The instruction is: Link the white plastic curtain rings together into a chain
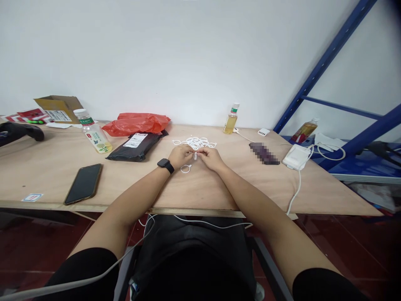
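Over the middle of the wooden table, my left hand (181, 156) and my right hand (211, 158) meet fingertip to fingertip. Pinched between them is a small white ring-like piece (195, 156), its lower end poking out below the fingers. Its exact shape is mostly hidden. Just behind my hands lies a pile of white rings (196, 143), some with small tabs. One loose white ring (186, 169) rests on the wood nearer to me, beside my left wrist, which wears a black watch (163, 163).
Left of my hands are a black parcel (136, 147), a red plastic bag (138, 124), a bottle (95, 136), a phone (83, 184) and a cardboard box (59, 109). To the right stand another bottle (231, 120) and a white power bank (296, 157) with a cable hanging over the table edge.
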A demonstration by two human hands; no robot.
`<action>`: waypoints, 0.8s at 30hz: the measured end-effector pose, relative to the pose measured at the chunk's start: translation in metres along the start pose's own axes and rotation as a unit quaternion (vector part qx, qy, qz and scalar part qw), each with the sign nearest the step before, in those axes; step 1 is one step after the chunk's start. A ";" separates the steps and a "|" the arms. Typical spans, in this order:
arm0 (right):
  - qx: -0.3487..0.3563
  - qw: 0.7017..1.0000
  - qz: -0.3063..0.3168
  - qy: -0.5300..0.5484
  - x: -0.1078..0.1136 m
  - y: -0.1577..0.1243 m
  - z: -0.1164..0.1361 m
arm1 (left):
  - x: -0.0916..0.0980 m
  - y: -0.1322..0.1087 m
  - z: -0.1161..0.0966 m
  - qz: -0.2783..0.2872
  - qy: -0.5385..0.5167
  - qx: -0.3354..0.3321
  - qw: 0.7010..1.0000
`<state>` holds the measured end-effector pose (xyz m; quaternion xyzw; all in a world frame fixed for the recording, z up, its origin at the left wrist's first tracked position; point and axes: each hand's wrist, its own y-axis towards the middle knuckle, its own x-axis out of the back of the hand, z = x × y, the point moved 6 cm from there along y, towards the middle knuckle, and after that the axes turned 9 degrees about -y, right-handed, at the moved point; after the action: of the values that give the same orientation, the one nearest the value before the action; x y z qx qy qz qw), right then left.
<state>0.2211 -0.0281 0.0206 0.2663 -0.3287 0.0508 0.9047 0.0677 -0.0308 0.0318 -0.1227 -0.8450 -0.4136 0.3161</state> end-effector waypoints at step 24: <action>-0.013 0.999 0.026 0.037 -0.007 0.002 -0.008 | 0.002 0.000 -0.004 -0.004 -0.041 0.018 0.999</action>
<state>0.2192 -0.0214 0.0121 0.2433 -0.3024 0.0800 0.9181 0.0678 -0.0341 0.0350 -0.1304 -0.8652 -0.3939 0.2816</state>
